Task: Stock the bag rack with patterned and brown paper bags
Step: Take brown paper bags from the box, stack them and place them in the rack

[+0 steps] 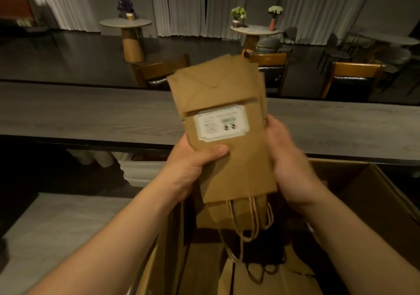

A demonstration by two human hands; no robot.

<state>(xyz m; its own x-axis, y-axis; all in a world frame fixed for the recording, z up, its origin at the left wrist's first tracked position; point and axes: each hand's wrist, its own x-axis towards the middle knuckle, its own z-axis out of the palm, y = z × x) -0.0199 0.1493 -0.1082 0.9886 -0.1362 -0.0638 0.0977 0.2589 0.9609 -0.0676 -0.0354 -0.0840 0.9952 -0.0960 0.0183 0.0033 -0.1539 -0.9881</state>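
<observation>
At the centre of the frame I hold a stack of brown paper bags, folded flat and pressed together, with their folded bottoms toward the top of the frame and their mouths toward the bottom. My left hand grips the stack from the left edge, thumb laid across the front face just below a white label, the rest of the fingers hidden behind the paper. My right hand clamps the right edge, its fingers curled round the side of the stack; this hand is blurred. The bags are plain kraft brown, matt, with a pointed fold flap across the upper part of the front one. The label sits under that flap, pale with green print and two small dark round marks; the print is too blurred to read. Several layered edges show at the upper right of the stack, slightly fanned. From the lower end hang twisted paper-cord handles, light tan loops dangling down. Below them, at the bottom of the frame, an open cardboard box holds more brown bags lying flat. Behind the stack, a long grey wood-grain table crosses the middle of the frame.
</observation>
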